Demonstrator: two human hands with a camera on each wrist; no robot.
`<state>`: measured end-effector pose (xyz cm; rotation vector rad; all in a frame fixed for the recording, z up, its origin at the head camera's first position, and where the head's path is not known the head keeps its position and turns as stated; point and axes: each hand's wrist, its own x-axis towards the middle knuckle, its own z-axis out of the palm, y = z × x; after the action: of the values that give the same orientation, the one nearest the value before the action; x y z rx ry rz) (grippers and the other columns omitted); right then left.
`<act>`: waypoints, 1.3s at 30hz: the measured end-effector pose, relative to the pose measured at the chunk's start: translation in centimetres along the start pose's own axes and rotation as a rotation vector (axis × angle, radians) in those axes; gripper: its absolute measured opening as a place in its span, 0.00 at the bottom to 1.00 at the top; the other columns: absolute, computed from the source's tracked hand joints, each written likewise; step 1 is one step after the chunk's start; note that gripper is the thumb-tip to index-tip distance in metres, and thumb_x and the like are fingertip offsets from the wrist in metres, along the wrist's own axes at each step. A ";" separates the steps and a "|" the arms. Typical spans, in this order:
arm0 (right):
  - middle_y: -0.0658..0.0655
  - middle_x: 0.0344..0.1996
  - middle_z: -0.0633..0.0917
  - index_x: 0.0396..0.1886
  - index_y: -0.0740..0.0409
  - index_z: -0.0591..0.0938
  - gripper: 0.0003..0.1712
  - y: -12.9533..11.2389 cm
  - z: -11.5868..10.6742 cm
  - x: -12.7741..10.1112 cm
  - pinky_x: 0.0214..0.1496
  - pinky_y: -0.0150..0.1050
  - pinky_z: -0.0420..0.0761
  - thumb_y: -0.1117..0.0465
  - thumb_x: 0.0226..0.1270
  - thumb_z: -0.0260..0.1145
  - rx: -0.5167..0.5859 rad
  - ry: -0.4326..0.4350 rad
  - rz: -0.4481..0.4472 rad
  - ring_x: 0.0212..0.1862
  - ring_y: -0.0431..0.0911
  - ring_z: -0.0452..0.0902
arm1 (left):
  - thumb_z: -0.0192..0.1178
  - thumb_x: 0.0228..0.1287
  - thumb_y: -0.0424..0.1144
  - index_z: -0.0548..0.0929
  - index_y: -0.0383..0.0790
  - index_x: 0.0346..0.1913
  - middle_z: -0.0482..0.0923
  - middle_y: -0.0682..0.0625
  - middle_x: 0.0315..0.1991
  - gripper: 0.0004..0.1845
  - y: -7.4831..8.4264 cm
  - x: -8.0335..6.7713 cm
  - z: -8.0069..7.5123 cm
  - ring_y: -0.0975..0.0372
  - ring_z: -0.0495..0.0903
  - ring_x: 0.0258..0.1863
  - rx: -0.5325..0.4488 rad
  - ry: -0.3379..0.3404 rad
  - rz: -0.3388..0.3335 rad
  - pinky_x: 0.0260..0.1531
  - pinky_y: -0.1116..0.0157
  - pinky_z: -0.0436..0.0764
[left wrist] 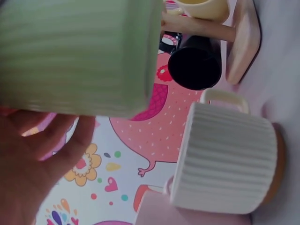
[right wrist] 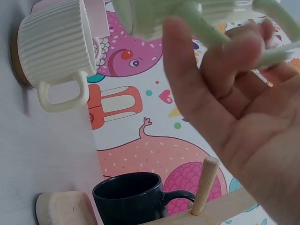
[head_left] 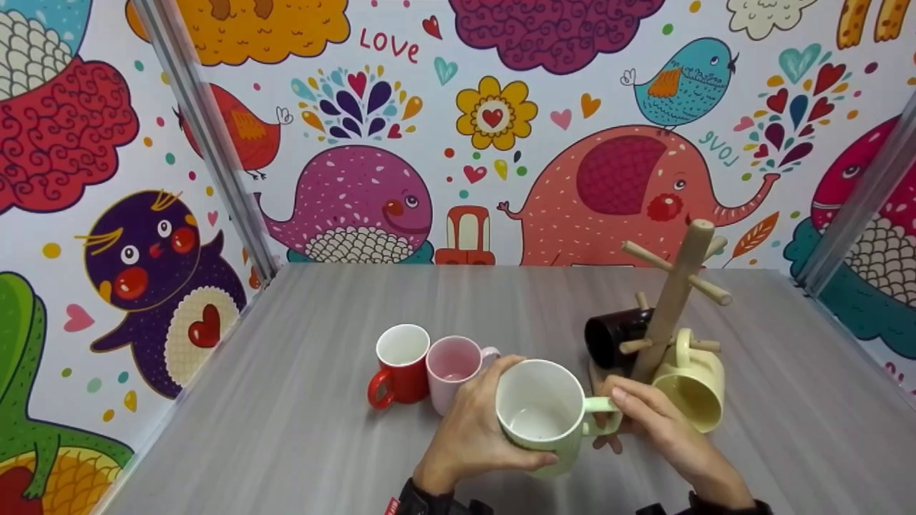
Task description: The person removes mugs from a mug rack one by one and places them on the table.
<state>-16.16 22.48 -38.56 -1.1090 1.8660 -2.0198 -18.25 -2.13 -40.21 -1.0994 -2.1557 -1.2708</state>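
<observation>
A pale green ribbed mug [head_left: 540, 411] is held above the table, tilted with its mouth toward me. My left hand [head_left: 478, 422] grips its body from the left; the palm [left wrist: 33, 159] shows under the mug [left wrist: 79, 56] in the left wrist view. My right hand [head_left: 633, 411] pinches the mug's handle [right wrist: 197, 23], thumb over it and fingers [right wrist: 234, 108] curled behind. Just right stands a wooden mug tree [head_left: 673, 300] with a black mug [head_left: 612, 336] and a yellow mug [head_left: 690, 386] hanging on its low pegs.
A red mug [head_left: 401, 365] and a pink mug [head_left: 452, 368] stand left of the hands. A white ribbed mug [left wrist: 225, 159] on a wooden coaster sits by the pink one, hidden in the head view. Patterned walls enclose the grey table [head_left: 300, 443].
</observation>
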 end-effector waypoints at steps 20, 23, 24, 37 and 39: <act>0.59 0.35 0.78 0.43 0.81 0.62 0.13 -0.2 -0.5 -0.3 0.35 0.41 0.79 0.72 0.72 0.35 -0.047 0.140 0.024 0.31 0.45 0.77 | 0.75 0.28 0.52 0.67 0.44 0.56 0.75 0.55 0.46 0.45 -0.5 -0.7 -1.8 0.65 0.75 0.42 0.028 -0.162 -0.078 0.40 0.67 0.75; 0.59 0.35 0.78 0.43 0.81 0.63 0.13 -0.2 -0.4 -0.3 0.35 0.42 0.79 0.72 0.72 0.35 -0.059 0.156 0.036 0.31 0.48 0.78 | 0.75 0.28 0.51 0.67 0.46 0.57 0.75 0.56 0.45 0.46 -0.5 -0.9 -2.4 0.65 0.75 0.42 0.032 -0.197 -0.119 0.39 0.66 0.75; 0.58 0.36 0.78 0.43 0.80 0.63 0.13 -0.2 -0.4 -0.4 0.35 0.42 0.79 0.71 0.72 0.36 -0.067 0.166 0.044 0.31 0.48 0.78 | 0.75 0.28 0.51 0.67 0.46 0.57 0.75 0.56 0.45 0.46 -0.5 -0.9 -2.6 0.65 0.75 0.42 0.023 -0.202 -0.126 0.39 0.67 0.75; 0.54 0.34 0.79 0.43 0.81 0.64 0.14 -0.3 -0.7 -0.6 0.35 0.40 0.79 0.70 0.73 0.38 -0.081 0.215 0.065 0.32 0.47 0.79 | 0.75 0.27 0.48 0.68 0.43 0.53 0.76 0.53 0.40 0.43 -1.0 -1.8 -5.8 0.61 0.76 0.39 0.004 -0.212 -0.236 0.37 0.63 0.76; 0.54 0.35 0.79 0.43 0.82 0.64 0.14 -0.4 -0.7 -0.6 0.36 0.40 0.79 0.69 0.73 0.38 -0.078 0.221 0.066 0.33 0.47 0.79 | 0.76 0.26 0.47 0.68 0.42 0.52 0.76 0.52 0.41 0.43 -1.1 -2.1 -6.5 0.60 0.76 0.39 -0.009 -0.207 -0.262 0.38 0.62 0.77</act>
<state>-16.07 23.44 -38.41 -0.8587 2.0716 -2.1241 -18.18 -8.97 -38.94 -1.0154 -2.5193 -1.3270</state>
